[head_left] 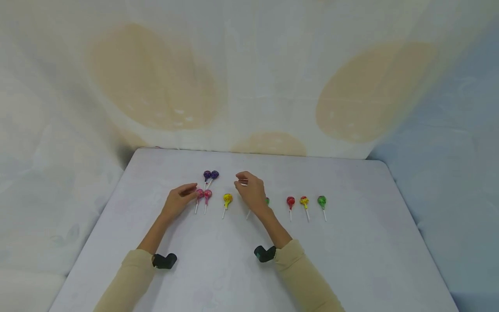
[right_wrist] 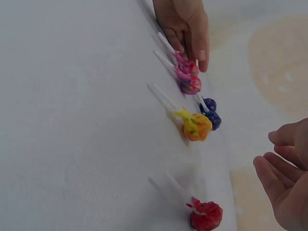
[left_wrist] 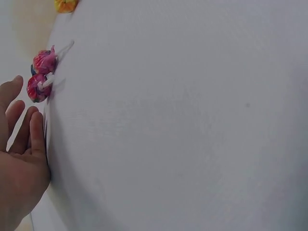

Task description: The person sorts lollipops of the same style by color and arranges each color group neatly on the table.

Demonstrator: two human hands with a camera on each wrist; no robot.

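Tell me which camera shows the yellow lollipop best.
The right wrist view: the yellow lollipop lies there large, with wrapper and stick clear. The head view shows it small between the two hands. The left wrist view catches only a cropped yellow edge at the top.

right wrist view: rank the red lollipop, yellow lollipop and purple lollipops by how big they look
1. Yellow lollipop and red lollipop: heads look alike, though the red one lies nearer the camera.
2. Purple lollipops: smallest, farthest and partly hidden.
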